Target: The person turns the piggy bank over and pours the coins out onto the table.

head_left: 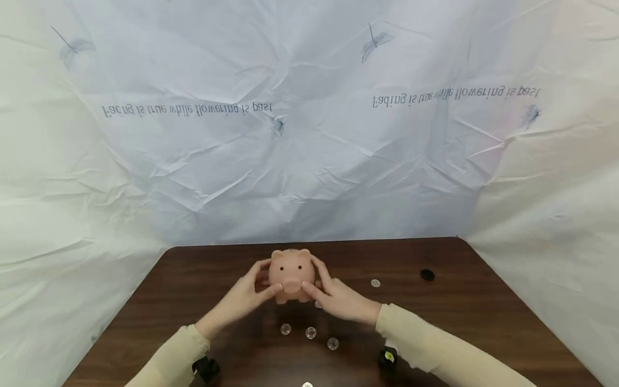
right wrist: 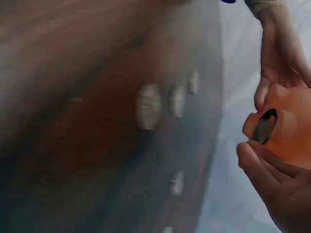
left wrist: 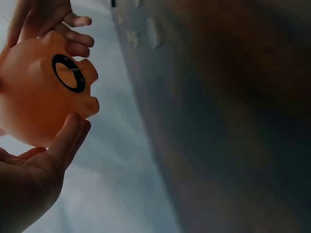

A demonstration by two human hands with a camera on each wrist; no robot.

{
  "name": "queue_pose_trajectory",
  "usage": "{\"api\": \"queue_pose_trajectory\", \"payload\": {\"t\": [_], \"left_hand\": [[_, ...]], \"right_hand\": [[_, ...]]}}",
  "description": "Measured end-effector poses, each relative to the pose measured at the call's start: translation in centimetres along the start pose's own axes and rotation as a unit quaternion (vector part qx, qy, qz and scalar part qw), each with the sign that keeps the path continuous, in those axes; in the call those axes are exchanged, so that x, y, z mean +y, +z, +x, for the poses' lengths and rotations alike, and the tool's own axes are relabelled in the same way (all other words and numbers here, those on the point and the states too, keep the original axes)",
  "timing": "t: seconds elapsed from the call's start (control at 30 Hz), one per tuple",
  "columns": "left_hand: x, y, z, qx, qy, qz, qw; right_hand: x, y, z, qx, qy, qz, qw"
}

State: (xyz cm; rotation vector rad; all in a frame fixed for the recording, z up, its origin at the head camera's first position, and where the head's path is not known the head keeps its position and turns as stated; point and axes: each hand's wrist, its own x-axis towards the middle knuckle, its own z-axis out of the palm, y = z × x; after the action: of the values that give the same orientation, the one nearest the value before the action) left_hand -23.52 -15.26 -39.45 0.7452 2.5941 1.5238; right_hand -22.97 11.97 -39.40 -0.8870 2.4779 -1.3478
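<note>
A pink piggy bank [head_left: 292, 274] is held up over the table, its snout toward the head camera. My left hand [head_left: 246, 298] grips it on the left side, thumb beside the snout. On the other side my right hand [head_left: 338, 298] grips it the same way, thumb on the front. The wrist views show the underside, with a round, black-rimmed hole [left wrist: 68, 73] between the feet. In the right wrist view a dull, greyish disc shape [right wrist: 264, 130] shows in the hole; whether it is a coin I cannot tell.
On the dark wooden table [head_left: 203, 279] lie several silver coins, among them one below the piggy bank [head_left: 310, 332] and one to the right [head_left: 375, 282]. Farther right sits a black round plug-like piece [head_left: 427, 274]. White sheeting [head_left: 290, 177] hangs behind and at both sides.
</note>
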Motion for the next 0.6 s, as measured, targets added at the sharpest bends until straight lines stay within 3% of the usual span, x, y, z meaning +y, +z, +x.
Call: {"api": "queue_pose_trajectory", "payload": {"t": [0.03,0.1,0.23,0.27,0.33,0.4,0.47,0.53,0.6], "left_hand": [[0.4,-0.3,0.1,0.009,0.011,0.002,0.9999],[2.3,-1.6,0.5,0.038,0.072,0.024,0.9964],[7.1,-4.4,0.6,0.082,0.215,0.07,0.9707],[8.0,-4.8,0.5,0.083,0.241,0.078,0.9639],[8.6,-5.1,0.5,0.07,0.26,0.069,0.9607],[8.1,-4.6,0.6,0.057,0.242,0.054,0.9671],[6.6,-3.7,0.7,0.045,0.192,0.025,0.9801],[4.6,-2.5,0.7,0.028,0.117,-0.003,0.9927],[2.5,-1.2,0.5,0.003,0.015,-0.029,0.9995]], "right_hand": [[-0.5,-0.3,0.1,0.006,-0.007,-0.001,1.0],[-2.2,-1.4,0.5,0.042,-0.062,-0.016,0.9971],[-5.6,-3.8,0.7,0.116,-0.209,-0.039,0.9703],[-6.0,-4.1,0.6,0.122,-0.23,-0.037,0.9648],[-6.2,-4.3,0.5,0.124,-0.238,-0.03,0.963],[-5.4,-3.9,0.4,0.114,-0.212,-0.012,0.9706],[-4.0,-3.0,0.4,0.09,-0.164,0.022,0.9821],[-2.3,-2.0,0.4,0.051,-0.096,0.07,0.9916],[-0.6,-0.9,0.5,0.01,-0.015,0.124,0.9922]]}}
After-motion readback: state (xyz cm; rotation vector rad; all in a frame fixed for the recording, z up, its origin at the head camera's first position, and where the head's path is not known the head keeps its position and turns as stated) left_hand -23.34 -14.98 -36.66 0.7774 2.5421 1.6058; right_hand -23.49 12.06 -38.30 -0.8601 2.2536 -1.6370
